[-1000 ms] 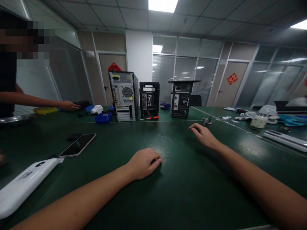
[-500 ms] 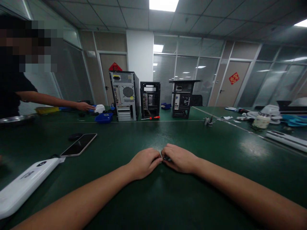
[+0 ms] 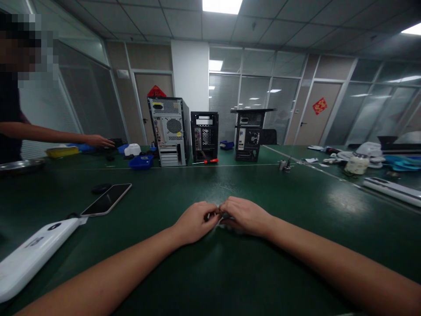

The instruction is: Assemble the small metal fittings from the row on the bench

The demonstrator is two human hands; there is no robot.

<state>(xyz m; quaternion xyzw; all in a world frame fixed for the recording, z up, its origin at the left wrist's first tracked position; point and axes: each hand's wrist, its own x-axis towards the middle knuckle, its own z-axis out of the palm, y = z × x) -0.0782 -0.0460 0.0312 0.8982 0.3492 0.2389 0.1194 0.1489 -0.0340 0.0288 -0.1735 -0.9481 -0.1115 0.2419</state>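
My left hand (image 3: 196, 222) and my right hand (image 3: 245, 216) meet fingertip to fingertip, low over the green table (image 3: 226, 272). The left fingers are pinched around a small dark thing that barely shows between thumb and forefinger. Curled fingers on my right hand press in from the other side, where a small pale bit peeks out below them. What they hold is too small and too covered to name. Behind the hands stand three computer cases: a tall silver one (image 3: 169, 131), a small black one (image 3: 204, 137) and another black one (image 3: 249, 136).
A screwdriver (image 3: 210, 161) lies before the middle case. Left are a phone (image 3: 108, 199), a white device (image 3: 36, 254) and a blue tray (image 3: 141, 162). A co-worker's hand (image 3: 100, 141) reaches over the far left. On the right are a jar (image 3: 357, 164) and a white bar (image 3: 391, 189).
My fingers have shifted slightly around the small thing, with a gap now showing in the left pinch. The co-worker's hand has drawn back to the left, away from the white object.
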